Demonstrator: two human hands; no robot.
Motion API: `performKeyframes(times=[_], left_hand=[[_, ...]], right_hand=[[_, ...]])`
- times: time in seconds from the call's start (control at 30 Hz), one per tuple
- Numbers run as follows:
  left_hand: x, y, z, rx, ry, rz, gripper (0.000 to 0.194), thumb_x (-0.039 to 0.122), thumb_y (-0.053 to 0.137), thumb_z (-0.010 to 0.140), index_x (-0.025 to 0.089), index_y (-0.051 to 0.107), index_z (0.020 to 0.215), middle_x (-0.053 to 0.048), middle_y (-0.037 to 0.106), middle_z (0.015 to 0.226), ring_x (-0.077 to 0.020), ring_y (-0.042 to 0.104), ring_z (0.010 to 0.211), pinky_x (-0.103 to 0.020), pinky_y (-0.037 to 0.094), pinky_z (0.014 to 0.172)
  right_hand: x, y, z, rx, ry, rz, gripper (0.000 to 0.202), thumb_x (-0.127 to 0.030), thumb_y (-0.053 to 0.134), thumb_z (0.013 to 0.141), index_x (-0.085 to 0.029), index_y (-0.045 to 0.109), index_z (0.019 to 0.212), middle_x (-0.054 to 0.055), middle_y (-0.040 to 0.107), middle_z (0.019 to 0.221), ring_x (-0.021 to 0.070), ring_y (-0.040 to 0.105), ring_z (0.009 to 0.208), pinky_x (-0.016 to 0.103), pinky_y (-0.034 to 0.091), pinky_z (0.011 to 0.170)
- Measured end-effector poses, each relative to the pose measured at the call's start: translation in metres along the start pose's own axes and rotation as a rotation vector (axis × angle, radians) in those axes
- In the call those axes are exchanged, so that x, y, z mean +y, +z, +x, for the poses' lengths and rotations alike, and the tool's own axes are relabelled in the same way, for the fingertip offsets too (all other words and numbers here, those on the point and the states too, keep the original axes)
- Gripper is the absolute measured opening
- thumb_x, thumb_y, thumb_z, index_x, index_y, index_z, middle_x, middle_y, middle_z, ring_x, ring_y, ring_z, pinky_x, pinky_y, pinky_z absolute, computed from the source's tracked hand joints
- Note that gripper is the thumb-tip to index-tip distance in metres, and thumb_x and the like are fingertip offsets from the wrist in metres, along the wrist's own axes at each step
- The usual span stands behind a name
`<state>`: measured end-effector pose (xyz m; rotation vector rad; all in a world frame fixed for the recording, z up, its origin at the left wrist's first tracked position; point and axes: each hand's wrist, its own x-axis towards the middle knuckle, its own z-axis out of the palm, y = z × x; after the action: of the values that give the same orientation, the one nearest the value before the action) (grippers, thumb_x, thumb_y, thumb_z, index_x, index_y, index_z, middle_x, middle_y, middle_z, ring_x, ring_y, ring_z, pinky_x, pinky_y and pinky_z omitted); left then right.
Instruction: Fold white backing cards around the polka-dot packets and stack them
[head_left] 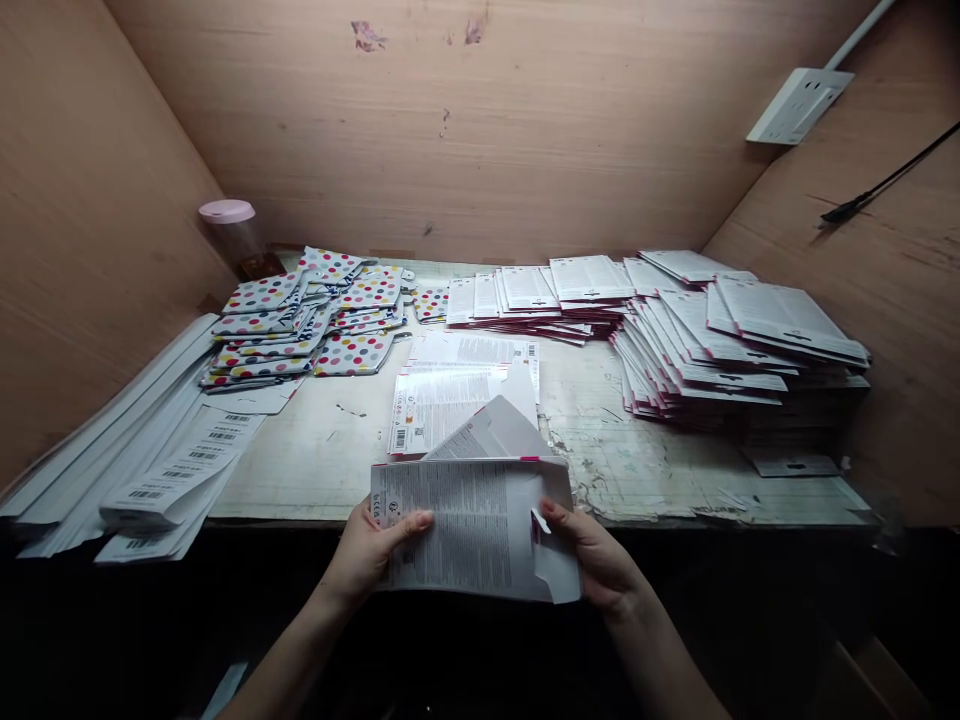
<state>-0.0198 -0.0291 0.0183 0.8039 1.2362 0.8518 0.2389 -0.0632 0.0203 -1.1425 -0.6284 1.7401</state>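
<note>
Fingers (414, 523) on a flat, white, text-covered carton (465, 530).

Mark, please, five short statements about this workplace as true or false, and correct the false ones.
1. The left hand and the right hand hold a flat printed packet. True.
2. The dotted pouches lie at the right end of the table. False: they lie on its left side.
3. The cup has a pink lid. True.
4. The barcode labels are stuck on the back wall. False: they lie at the front left of the table.
5. The white socket panel is in the upper right of the picture. True.
</note>
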Motion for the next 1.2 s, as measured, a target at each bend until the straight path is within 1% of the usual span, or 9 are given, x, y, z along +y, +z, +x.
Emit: performKeyframes(times=[0.13, 0.27, 0.37, 0.5, 0.6, 0.73, 0.83, 0.9, 1.2], left_hand=[[0.015, 0.004, 0.006, -0.012, 0.003, 0.020, 0.048, 0.035, 0.084, 0.062, 0.014, 0.067, 0.102, -0.011, 0.075, 0.101, -0.0260, 0.072, 0.089, -0.035, 0.059, 0.074], [0.026, 0.007, 0.022, -0.035, 0.052, 0.037, 0.050, 0.035, 0.085, 0.062, 0.013, 0.066, 0.104, -0.013, 0.074, 0.104, -0.0271, 0.071, 0.092, -0.036, 0.059, 0.078], [0.027, 0.008, 0.036, -0.073, 0.075, 0.020, 0.053, 0.035, 0.086, 0.061, 0.012, 0.066, 0.104, -0.014, 0.074, 0.104, -0.0291, 0.071, 0.095, -0.039, 0.059, 0.079], [0.020, 0.009, 0.043, -0.038, 0.112, -0.008, 0.054, 0.037, 0.086, 0.060, 0.012, 0.066, 0.102, -0.013, 0.075, 0.095, -0.0310, 0.071, 0.094, -0.039, 0.060, 0.076], [0.017, 0.007, 0.042, -0.029, 0.121, 0.002, 0.054, 0.038, 0.086, 0.059, 0.013, 0.067, 0.102, -0.012, 0.076, 0.095, -0.0300, 0.071, 0.091, -0.037, 0.060, 0.073], [0.015, 0.005, 0.042, -0.019, 0.140, 0.046, 0.054, 0.038, 0.086, 0.058, 0.012, 0.067, 0.101, -0.013, 0.075, 0.100, -0.0297, 0.071, 0.091, -0.037, 0.060, 0.074], [0.013, 0.003, 0.042, -0.015, 0.166, 0.061, 0.051, 0.037, 0.085, 0.059, 0.012, 0.067, 0.100, -0.012, 0.075, 0.100, -0.0284, 0.071, 0.092, -0.036, 0.060, 0.077], [0.011, 0.002, 0.043, -0.023, 0.177, 0.065, 0.048, 0.035, 0.085, 0.061, 0.012, 0.067, 0.100, -0.012, 0.075, 0.101, -0.0273, 0.071, 0.093, -0.034, 0.059, 0.078], [-0.002, -0.006, 0.043, -0.046, 0.248, 0.139, 0.034, 0.032, 0.084, 0.063, 0.014, 0.071, 0.089, -0.010, 0.077, 0.093, -0.0266, 0.072, 0.088, -0.034, 0.059, 0.081]], right_hand=[[-0.013, 0.003, 0.004, -0.033, -0.031, -0.064, 0.055, -0.039, 0.088, 0.057, -0.016, 0.069, 0.103, 0.009, 0.074, 0.095, 0.0276, 0.069, 0.089, 0.038, 0.054, 0.081], [-0.015, 0.002, 0.016, 0.151, -0.171, -0.254, 0.047, -0.040, 0.085, 0.059, -0.015, 0.069, 0.096, 0.011, 0.074, 0.094, 0.0289, 0.068, 0.090, 0.039, 0.054, 0.080], [-0.012, -0.009, 0.029, 0.293, -0.383, -0.512, 0.037, -0.041, 0.077, 0.070, -0.016, 0.066, 0.093, 0.008, 0.070, 0.084, 0.0250, 0.065, 0.078, 0.037, 0.054, 0.069], [-0.004, -0.022, 0.033, 0.590, -0.777, -0.791, 0.043, -0.037, 0.070, 0.078, -0.021, 0.056, 0.115, 0.006, 0.058, 0.094, 0.0213, 0.056, 0.079, 0.038, 0.052, 0.070], [-0.001, -0.018, 0.030, 0.583, -0.926, -0.909, 0.038, -0.033, 0.070, 0.078, -0.024, 0.057, 0.112, 0.008, 0.052, 0.104, 0.0231, 0.053, 0.091, 0.042, 0.050, 0.081], [-0.005, -0.011, 0.036, 0.481, -0.661, -0.669, 0.062, -0.038, 0.075, 0.072, -0.024, 0.046, 0.126, 0.009, 0.054, 0.109, 0.0208, 0.057, 0.085, 0.038, 0.052, 0.074], [-0.015, -0.014, 0.043, 0.232, -0.396, -0.448, 0.047, -0.039, 0.077, 0.068, -0.020, 0.053, 0.105, 0.005, 0.064, 0.094, 0.0203, 0.062, 0.080, 0.035, 0.053, 0.071], [-0.020, -0.017, 0.046, 0.160, -0.304, -0.410, 0.039, -0.037, 0.078, 0.066, -0.019, 0.054, 0.091, 0.003, 0.066, 0.084, 0.0200, 0.063, 0.078, 0.033, 0.052, 0.070], [-0.008, -0.001, 0.045, 0.409, -0.335, -0.601, 0.033, -0.017, 0.067, 0.061, -0.022, 0.052, 0.090, -0.005, 0.061, 0.067, 0.0130, 0.055, 0.055, 0.024, 0.043, 0.051]])
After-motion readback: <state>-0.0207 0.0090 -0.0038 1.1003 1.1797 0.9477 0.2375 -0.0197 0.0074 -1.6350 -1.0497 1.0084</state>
